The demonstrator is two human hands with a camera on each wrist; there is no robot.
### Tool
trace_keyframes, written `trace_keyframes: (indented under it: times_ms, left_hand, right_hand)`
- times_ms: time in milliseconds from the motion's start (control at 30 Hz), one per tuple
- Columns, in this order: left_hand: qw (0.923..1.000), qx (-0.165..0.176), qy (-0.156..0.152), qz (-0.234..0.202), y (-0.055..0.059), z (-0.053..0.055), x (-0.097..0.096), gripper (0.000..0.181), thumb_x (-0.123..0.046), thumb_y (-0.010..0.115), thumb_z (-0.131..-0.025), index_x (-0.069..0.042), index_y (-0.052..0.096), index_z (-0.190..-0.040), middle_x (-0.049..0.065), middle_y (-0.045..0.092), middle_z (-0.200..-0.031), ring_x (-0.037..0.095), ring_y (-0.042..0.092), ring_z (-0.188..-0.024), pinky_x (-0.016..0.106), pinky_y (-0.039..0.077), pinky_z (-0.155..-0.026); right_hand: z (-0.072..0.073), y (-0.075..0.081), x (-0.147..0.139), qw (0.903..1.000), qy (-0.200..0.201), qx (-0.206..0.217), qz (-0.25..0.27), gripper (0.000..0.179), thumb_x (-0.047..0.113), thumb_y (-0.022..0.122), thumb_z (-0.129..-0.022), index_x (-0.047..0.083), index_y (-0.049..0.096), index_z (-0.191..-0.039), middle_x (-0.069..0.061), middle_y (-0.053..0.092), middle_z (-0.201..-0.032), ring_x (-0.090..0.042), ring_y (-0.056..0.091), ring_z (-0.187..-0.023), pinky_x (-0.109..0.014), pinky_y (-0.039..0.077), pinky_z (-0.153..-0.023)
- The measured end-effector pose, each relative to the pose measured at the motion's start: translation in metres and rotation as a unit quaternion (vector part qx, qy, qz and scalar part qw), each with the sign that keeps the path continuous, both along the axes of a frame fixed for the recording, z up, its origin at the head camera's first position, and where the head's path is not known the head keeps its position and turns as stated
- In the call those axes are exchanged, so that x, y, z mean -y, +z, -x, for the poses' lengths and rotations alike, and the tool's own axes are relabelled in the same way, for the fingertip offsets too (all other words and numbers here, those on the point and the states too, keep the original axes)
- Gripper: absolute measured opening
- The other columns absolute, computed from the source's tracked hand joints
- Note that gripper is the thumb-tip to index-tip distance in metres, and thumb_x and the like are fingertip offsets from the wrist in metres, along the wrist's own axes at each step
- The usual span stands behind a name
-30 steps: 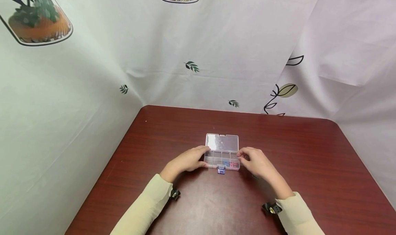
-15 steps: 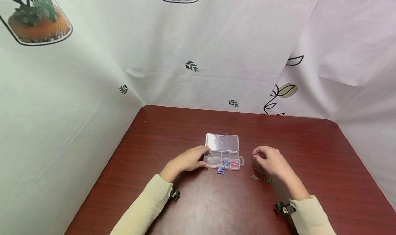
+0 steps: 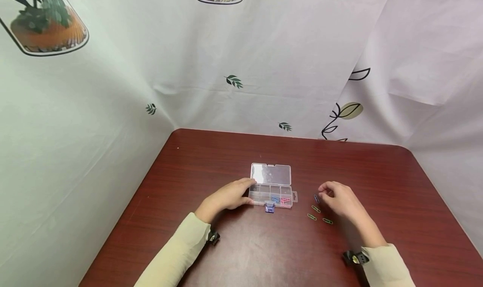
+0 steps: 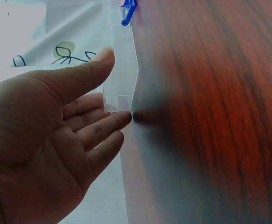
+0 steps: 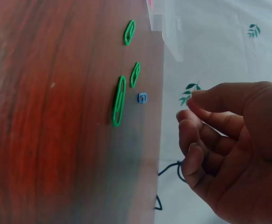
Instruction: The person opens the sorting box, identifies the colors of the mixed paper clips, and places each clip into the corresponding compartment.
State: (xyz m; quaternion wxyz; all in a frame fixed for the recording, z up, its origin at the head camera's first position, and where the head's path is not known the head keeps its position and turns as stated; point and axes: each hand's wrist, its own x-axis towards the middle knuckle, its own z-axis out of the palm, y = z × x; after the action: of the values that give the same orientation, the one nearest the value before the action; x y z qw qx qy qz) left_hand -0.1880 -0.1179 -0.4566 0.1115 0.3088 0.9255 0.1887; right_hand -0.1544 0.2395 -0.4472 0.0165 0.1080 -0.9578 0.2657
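A clear plastic compartment box (image 3: pixel 265 193) lies on the table with its lid (image 3: pixel 271 174) flipped back. Blue paper clips (image 3: pixel 276 199) and pink paper clips (image 3: pixel 285 200) fill two of its front compartments. My left hand (image 3: pixel 230 194) holds the box's left end, thumb at the front corner and fingers at the back. My right hand (image 3: pixel 341 199) hovers over the table right of the box, fingers loosely bent and nothing between them. Just left of its fingertips lies a blue paper clip (image 3: pixel 316 199). Three green paper clips lie nearer me, one of them a green clip (image 5: pixel 119 101) closest in the right wrist view.
A blue latch (image 3: pixel 269 207) hangs from the box's front edge, and a clear hang tab (image 3: pixel 295 196) sticks out at its right end. The dark red wooden table (image 3: pixel 241 245) meets a printed white cloth (image 3: pixel 241 106) behind and at the sides.
My right hand has moved from the box's right end rightward past the green clips, uncovering the hang tab, the clips and lastly the blue one. My left hand has stayed on the box.
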Motion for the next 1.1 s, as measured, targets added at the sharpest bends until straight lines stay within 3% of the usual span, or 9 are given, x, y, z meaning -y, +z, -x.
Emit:
trace_keyframes:
  times_ms: [600,1100]
  left_hand:
    - [1.0000,-0.001,0.003,0.000,0.0011,-0.0017,0.0009,0.061,-0.026,0.073,-0.095,-0.003,0.048,-0.146,0.015,0.051,-0.148,0.029,0.050,-0.136,0.043,0.041,-0.114]
    - [1.0000,0.003,0.005,0.000,0.0004,-0.0012,0.0012,0.062,-0.027,0.072,-0.096,-0.004,0.047,-0.148,0.013,0.050,-0.150,0.029,0.049,-0.137,0.043,0.041,-0.114]
  right_hand:
    - [-0.0034,-0.0066,-0.0023,0.9971,-0.002,0.069,-0.033,0.006,0.014,0.072,-0.091,0.010,0.069,-0.094,-0.001,0.062,-0.088,-0.017,0.057,-0.081,-0.036,0.047,-0.071]
    - [-0.0009,-0.0102,0.0004,0.9933,-0.008,0.100,-0.058,0.010,0.019,0.074,-0.090,0.011,0.068,-0.090,0.000,0.063,-0.086,-0.017,0.058,-0.081,-0.040,0.049,-0.072]
